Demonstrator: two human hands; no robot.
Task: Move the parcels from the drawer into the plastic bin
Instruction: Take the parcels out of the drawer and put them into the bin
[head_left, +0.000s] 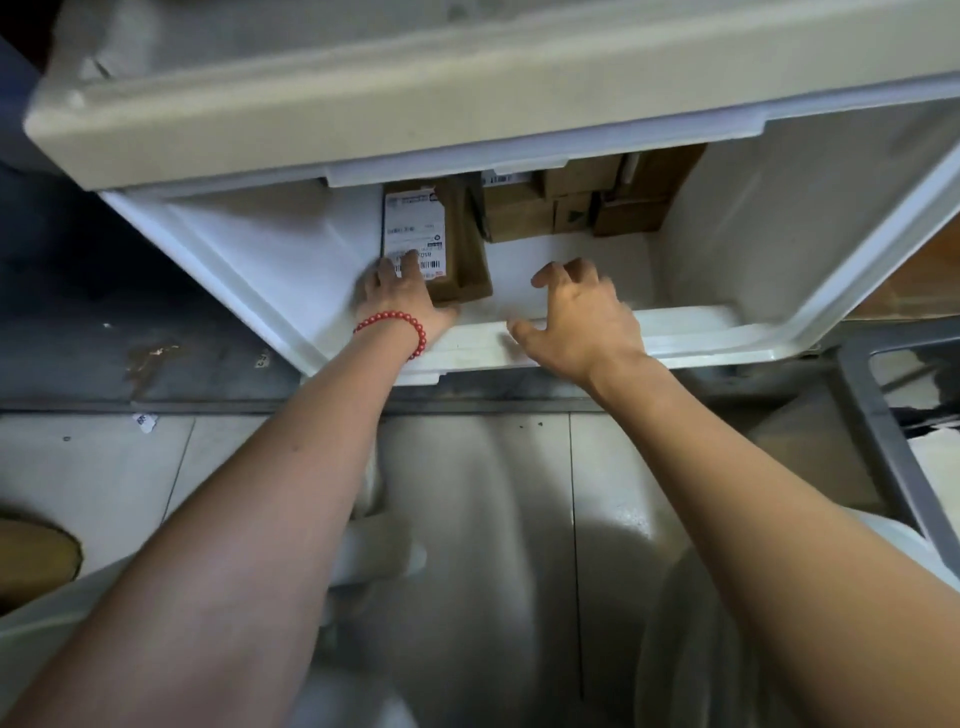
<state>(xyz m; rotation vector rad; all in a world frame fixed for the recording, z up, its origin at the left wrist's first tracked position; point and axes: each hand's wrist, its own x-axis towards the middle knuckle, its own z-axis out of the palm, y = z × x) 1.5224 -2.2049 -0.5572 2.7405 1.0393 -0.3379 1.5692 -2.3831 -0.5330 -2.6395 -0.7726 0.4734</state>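
A white plastic drawer (249, 260) stands pulled out below a beige unit. A brown cardboard parcel (457, 234) with a white shipping label lies near its front left. My left hand (400, 296), with a red bead bracelet at the wrist, grips the parcel's near end, fingers on the label and thumb under the near edge. My right hand (576, 312) hovers over the drawer's front lip with fingers curled and holds nothing. Several more brown parcels (571, 208) are stacked at the drawer's back, partly hidden under the unit above.
The beige upper unit (363, 119) overhangs the drawer's back. A grey-framed bin or cart (872, 431) stands at the right. Pale tiled floor (104, 467) lies below, with a brown object (36, 556) at the left edge.
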